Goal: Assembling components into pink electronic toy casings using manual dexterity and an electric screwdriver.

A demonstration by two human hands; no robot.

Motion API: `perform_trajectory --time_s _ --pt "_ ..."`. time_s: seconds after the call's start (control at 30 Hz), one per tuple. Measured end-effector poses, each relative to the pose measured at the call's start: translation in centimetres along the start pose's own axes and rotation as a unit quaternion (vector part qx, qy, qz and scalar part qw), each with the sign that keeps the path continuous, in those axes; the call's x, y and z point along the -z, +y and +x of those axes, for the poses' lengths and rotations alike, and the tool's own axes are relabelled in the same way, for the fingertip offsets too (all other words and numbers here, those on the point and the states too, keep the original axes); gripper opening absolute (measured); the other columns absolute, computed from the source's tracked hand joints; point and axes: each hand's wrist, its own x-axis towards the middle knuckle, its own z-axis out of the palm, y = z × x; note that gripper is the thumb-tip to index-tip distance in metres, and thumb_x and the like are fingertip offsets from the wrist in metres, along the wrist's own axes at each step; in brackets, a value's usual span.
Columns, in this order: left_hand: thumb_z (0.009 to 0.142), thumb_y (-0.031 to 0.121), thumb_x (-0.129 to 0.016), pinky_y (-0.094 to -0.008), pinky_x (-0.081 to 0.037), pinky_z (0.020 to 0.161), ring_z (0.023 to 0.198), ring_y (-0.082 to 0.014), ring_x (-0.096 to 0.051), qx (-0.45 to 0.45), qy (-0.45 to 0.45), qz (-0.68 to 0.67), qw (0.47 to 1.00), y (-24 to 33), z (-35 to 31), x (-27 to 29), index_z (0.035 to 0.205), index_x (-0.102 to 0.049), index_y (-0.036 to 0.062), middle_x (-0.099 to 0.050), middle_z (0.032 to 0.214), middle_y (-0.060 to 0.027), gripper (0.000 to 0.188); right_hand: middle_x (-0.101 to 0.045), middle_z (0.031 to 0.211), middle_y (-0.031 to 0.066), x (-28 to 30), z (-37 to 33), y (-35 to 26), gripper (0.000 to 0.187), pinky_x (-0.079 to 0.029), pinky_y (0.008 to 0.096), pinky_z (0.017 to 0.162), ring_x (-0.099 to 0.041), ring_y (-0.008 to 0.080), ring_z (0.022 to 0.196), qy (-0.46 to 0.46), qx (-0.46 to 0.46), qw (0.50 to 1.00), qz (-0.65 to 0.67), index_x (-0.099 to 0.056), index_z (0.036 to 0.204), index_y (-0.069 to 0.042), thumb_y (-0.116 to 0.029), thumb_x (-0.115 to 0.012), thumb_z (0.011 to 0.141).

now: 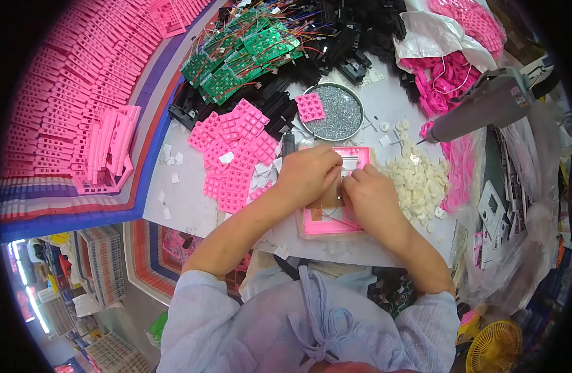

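Note:
A pink rectangular plastic casing (311, 225) lies on the white table in front of me, with a brown board (328, 198) and thin wires inside it. Over its left side is my left hand (306, 176), fingers curled and pressed together near the casing's upper middle. My right hand (374, 198) rests over the right side, its fingers bent in a pinch close to the left fingertips. Whatever small part the fingertips hold is hidden by them. Both hands cover much of the casing's middle.
A round tray of small screws (336, 112) stands beyond the casing, with pink keypads (235, 165) to the left and white round pieces (416, 183) to the right. Green circuit boards (242, 59) pile up behind. A grey electric screwdriver (479, 109) juts in at right; pink casings fill a crate (140, 180).

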Motion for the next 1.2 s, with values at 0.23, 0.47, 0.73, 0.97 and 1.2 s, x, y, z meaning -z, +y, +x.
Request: perform_trajectory --time_s 0.23,0.47,0.73,0.97,1.2 --pt "0.082 0.015 -0.066 -0.042 -0.054 0.066 0.079 -0.0297 -0.065 -0.109 -0.143 0.106 0.978 -0.6 1.5 -0.2 0.085 -0.061 0.0063 -0.061 0.088 -0.0075 0.011 -0.058 0.087 0.0113 0.3 -1.1 -0.7 0.012 -0.051 0.0432 0.068 -0.058 0.0312 0.087 0.079 -0.049 0.995 0.025 -0.063 0.083 -0.003 -0.01 -0.07 0.076" --pt "0.08 0.01 -0.064 -0.042 -0.057 0.068 0.083 -0.0327 -0.071 -0.096 -0.389 0.212 0.891 2.0 4.8 0.1 0.089 -0.067 0.003 -0.069 0.087 -0.0154 0.012 -0.058 0.088 0.0105 0.1 -1.3 -0.1 0.014 -0.051 0.0424 0.068 -0.057 0.0304 0.085 0.08 -0.065 0.993 0.05 -0.064 0.088 -0.004 -0.008 -0.071 0.076" --pt "0.078 0.012 -0.07 -0.0479 -0.055 0.074 0.088 -0.0367 -0.069 0.002 -0.301 0.138 0.944 0.9 4.9 -0.4 0.086 -0.068 0.0003 -0.067 0.094 -0.0173 0.014 -0.06 0.086 0.0094 -0.1 -0.9 0.2 0.014 -0.052 0.0408 0.068 -0.059 0.0296 0.085 0.085 -0.06 0.994 0.032 -0.064 0.09 -0.005 -0.008 -0.071 0.079" --pt "0.081 0.015 -0.07 -0.0449 -0.054 0.073 0.089 -0.0344 -0.065 0.04 -0.232 0.075 0.969 -0.8 4.5 0.1 0.08 -0.069 0.0039 -0.063 0.096 -0.0118 0.011 -0.063 0.103 0.01 -2.0 0.3 2.1 0.014 -0.047 0.0441 0.086 -0.053 0.0341 0.1 0.17 -0.021 0.977 0.127 -0.066 0.089 -0.006 -0.01 -0.073 0.078" --pt "0.084 0.015 -0.064 -0.0458 -0.054 0.073 0.085 -0.0348 -0.066 0.014 -0.216 0.098 0.971 -1.4 4.6 -0.4 0.079 -0.069 0.0045 -0.062 0.091 -0.0121 0.013 -0.064 0.105 0.0077 -1.6 0.7 2.5 0.01 -0.046 0.0437 0.09 -0.053 0.0328 0.104 0.133 -0.038 0.982 0.131 -0.072 0.084 -0.007 -0.01 -0.075 0.075"
